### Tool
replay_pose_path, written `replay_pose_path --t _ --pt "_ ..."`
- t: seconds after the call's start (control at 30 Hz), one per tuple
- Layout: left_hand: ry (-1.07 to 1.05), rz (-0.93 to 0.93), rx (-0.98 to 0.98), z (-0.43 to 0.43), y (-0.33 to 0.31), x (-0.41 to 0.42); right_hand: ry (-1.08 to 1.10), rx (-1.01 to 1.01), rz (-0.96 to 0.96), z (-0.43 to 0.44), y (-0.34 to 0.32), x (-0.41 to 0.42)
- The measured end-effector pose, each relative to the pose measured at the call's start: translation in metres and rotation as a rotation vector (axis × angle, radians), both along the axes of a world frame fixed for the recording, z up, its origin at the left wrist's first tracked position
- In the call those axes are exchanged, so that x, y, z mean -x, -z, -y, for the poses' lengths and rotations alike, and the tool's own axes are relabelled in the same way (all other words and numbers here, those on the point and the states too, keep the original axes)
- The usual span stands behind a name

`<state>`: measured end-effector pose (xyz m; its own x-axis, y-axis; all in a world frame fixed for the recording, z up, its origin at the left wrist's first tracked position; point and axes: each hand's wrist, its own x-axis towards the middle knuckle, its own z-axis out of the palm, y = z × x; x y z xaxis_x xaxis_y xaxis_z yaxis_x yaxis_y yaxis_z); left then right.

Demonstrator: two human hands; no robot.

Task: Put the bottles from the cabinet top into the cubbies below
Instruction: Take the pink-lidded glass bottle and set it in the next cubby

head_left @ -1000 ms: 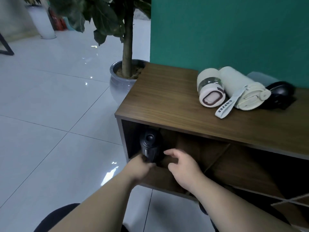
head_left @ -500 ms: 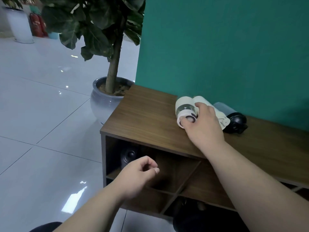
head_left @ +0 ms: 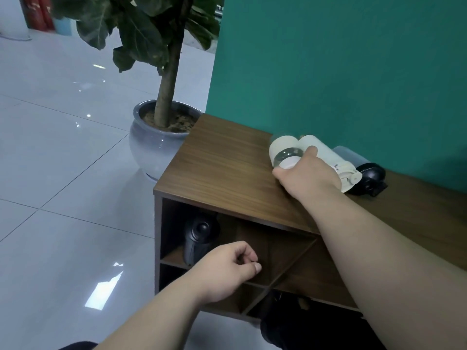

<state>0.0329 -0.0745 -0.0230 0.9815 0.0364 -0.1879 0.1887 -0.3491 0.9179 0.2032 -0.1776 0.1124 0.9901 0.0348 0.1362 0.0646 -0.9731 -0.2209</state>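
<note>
While right hand (head_left: 307,176) wraps the lid end of the cream bottle (head_left: 283,149) lying on the cabinet top (head_left: 222,162), right of centre, left hand (head_left: 225,270) hangs loosely curled, empty, by the cubbies (head_left: 275,253). Firm the grip before lifting; neighbouring bottles touch it and may roll.

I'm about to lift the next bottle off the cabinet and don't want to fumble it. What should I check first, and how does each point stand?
1. Right hand wrapped around the cream bottle: ok.
2. Bottle off the cabinet top: not ok, seems to rest there.
3. Neighbouring cream bottle apart from it: not ok, touching.
4. Left hand free to help: ok, loosely curled, empty.
5. Free cubby: ok, the one right of the black bottle looks empty.
</note>
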Motion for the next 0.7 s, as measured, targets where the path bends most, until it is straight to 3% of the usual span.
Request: replay_pose_path --t 0.27,0.43,0.53,0.7 --pt "-0.056 -0.059 0.033 -0.011 -0.007 0.015 -0.298 -0.266 0.161 0.019 -0.06 0.07" --pt "0.002 -0.184 0.015 -0.011 0.009 0.019 -0.49 -0.545 0.027 0.055 -0.077 0.128" --pt "0.057 -0.221 -0.095 -0.004 0.026 0.02 -0.55 -0.476 -0.137 0.074 -0.052 0.143" --pt "0.202 -0.312 -0.278 0.01 0.077 0.011 -0.594 -0.115 -0.288 0.081 0.031 0.144"
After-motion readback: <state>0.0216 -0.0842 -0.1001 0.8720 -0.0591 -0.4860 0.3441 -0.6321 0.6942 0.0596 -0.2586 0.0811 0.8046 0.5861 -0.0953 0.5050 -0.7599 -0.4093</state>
